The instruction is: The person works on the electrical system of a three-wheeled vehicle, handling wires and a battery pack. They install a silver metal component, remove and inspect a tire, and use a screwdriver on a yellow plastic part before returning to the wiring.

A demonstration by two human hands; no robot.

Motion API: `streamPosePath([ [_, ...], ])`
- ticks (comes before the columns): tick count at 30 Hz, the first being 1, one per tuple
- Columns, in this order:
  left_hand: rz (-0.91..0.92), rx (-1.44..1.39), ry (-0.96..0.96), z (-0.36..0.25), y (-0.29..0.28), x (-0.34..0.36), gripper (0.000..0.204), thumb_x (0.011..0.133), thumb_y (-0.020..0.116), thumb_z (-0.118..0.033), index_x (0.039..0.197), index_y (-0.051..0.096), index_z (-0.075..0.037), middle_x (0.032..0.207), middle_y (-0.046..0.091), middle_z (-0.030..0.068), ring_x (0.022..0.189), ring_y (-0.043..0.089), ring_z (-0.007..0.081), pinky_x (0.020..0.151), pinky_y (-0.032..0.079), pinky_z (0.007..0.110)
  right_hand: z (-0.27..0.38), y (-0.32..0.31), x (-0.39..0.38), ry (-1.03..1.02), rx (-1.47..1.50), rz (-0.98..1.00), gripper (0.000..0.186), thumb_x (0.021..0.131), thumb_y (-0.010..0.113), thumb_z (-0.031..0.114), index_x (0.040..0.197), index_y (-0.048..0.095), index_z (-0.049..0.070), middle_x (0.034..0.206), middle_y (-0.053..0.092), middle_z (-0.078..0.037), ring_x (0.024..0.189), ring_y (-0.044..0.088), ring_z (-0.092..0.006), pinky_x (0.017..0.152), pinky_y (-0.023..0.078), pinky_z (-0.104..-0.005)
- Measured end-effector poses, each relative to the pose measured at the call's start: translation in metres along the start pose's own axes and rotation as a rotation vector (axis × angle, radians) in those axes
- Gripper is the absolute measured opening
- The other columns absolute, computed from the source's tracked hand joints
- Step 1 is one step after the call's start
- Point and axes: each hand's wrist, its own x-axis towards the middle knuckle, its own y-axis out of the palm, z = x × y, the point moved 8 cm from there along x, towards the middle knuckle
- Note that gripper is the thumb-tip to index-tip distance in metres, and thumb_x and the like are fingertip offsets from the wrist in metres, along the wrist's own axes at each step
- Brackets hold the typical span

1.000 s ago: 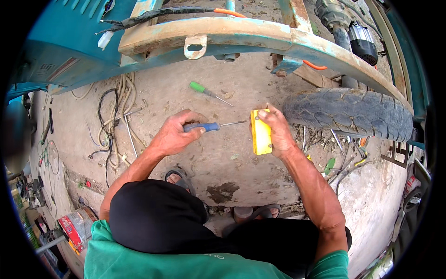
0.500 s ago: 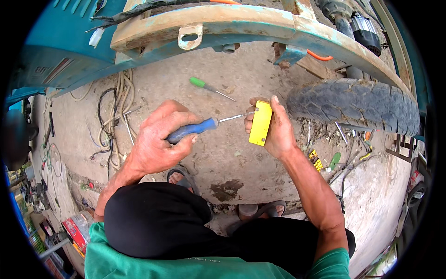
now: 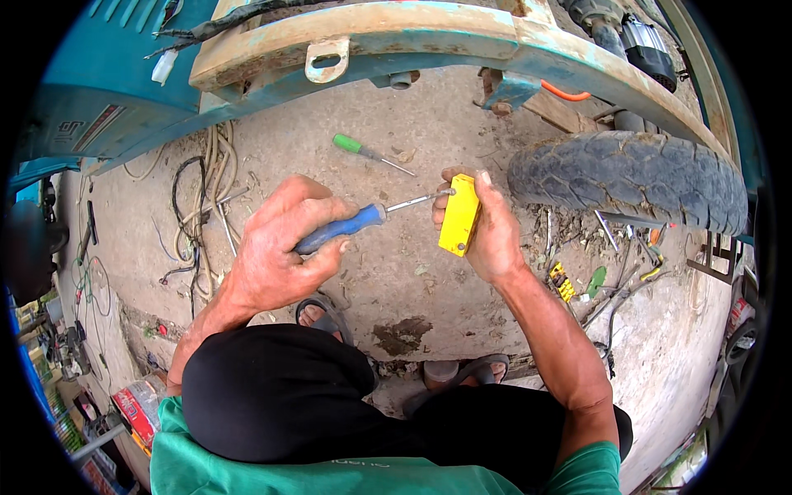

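Observation:
My left hand (image 3: 289, 239) is closed round the blue handle of a screwdriver (image 3: 340, 230), its shaft pointing right. The shaft's tip meets the upper end of a yellow rectangular block (image 3: 459, 216), close to a small dark screw or hole there. A second dark screw or hole shows near the block's lower end. My right hand (image 3: 497, 235) grips the block, thumb along its right edge and fingers behind it. Beyond my hands, a green-handled screwdriver (image 3: 360, 151) lies on the concrete ground.
A rusty, blue-painted metal frame (image 3: 388, 33) spans the far side, with a worn tyre (image 3: 627, 181) at right. Tangled cables (image 3: 210, 198) lie at left. Near the tyre are a yellow-and-black piece (image 3: 563, 282), a green leaf (image 3: 596, 282) and loose wires.
The yellow block has tilted slightly and shifted a little left in my right hand. The screwdriver's tip has risen slightly with it. My left hand keeps the same grip.

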Motion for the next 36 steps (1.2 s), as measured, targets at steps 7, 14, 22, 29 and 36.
streamPosePath([
  [7,-0.009,0.05,0.037,-0.004,-0.001,-0.001,0.042,0.065,0.073,0.003,0.106,0.068,-0.007,0.095,0.059,0.0109,0.083,0.062,0.0284,0.07,0.052,0.035,0.002,0.002,-0.002,0.006,0.039,-0.022,0.059,0.103,0.037,0.053,0.125,0.053,0.001,0.095,0.06,-0.009,0.084,0.061,-0.017,0.078,0.052,-0.0326],
  [14,-0.02,0.048,0.055,-0.006,-0.003,-0.002,0.043,0.064,0.073,0.004,0.106,0.068,-0.006,0.096,0.059,0.0118,0.083,0.062,0.0282,0.07,0.052,0.035,0.003,0.004,-0.002,0.0,0.011,-0.027,0.06,0.103,0.037,0.053,0.126,0.053,0.001,0.096,0.06,-0.009,0.085,0.061,-0.0168,0.079,0.051,-0.033],
  [22,-0.022,0.046,0.038,-0.005,-0.003,-0.004,0.042,0.064,0.074,0.004,0.105,0.069,-0.006,0.096,0.059,0.0119,0.082,0.062,0.0278,0.07,0.052,0.035,0.002,0.005,-0.002,-0.009,-0.016,-0.037,0.06,0.103,0.036,0.053,0.126,0.053,0.0,0.096,0.059,-0.009,0.085,0.061,-0.0171,0.079,0.051,-0.0329],
  [29,-0.036,0.042,0.068,-0.005,-0.001,-0.004,0.041,0.064,0.073,0.004,0.103,0.069,-0.005,0.093,0.058,0.011,0.082,0.06,0.0251,0.068,0.049,0.034,0.001,0.003,-0.001,-0.014,-0.053,-0.049,0.057,0.103,0.037,0.051,0.126,0.053,0.001,0.096,0.06,-0.01,0.085,0.061,-0.0169,0.078,0.051,-0.0324],
  [36,0.014,0.179,0.22,-0.011,0.013,-0.006,0.035,0.067,0.074,0.003,0.101,0.069,-0.004,0.09,0.059,0.0103,0.078,0.059,0.0252,0.066,0.048,0.034,0.01,0.0,-0.005,-0.143,-0.29,-0.095,0.052,0.103,0.041,0.046,0.125,0.051,0.0,0.095,0.059,-0.009,0.084,0.058,-0.0147,0.076,0.049,-0.0306],
])
